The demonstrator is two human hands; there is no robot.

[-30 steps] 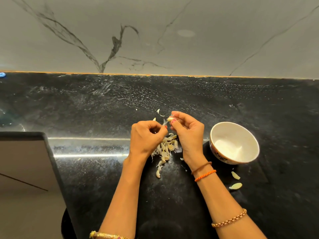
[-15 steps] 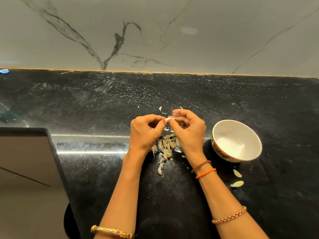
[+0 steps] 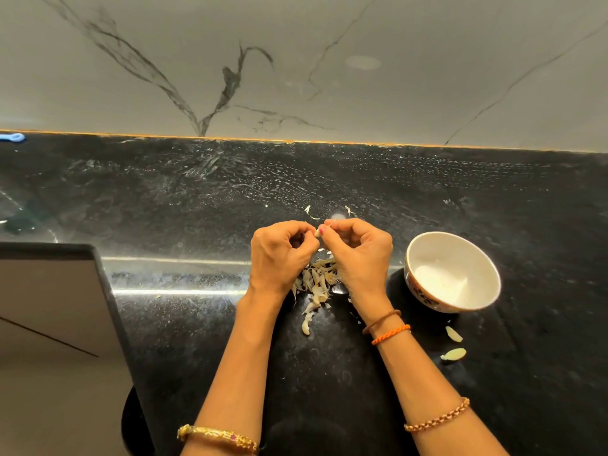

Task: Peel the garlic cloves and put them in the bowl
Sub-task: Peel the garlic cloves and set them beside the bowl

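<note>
Little has moved since half a second ago: your left hand (image 3: 281, 255) and right hand (image 3: 360, 251) still pinch one garlic clove (image 3: 317, 232) between curled fingertips, above the peel pile (image 3: 317, 281). Bowl (image 3: 424, 287) sits just right of your right wrist; counter (image 3: 197, 199) open behind.

A small pale clove (image 3: 317, 232) is pinched between both hands' fingertips above a heap of papery peels (image 3: 317, 278). The white bowl (image 3: 424, 258) sits upright right of them, two cloves (image 3: 454, 334) lying just before it
</note>
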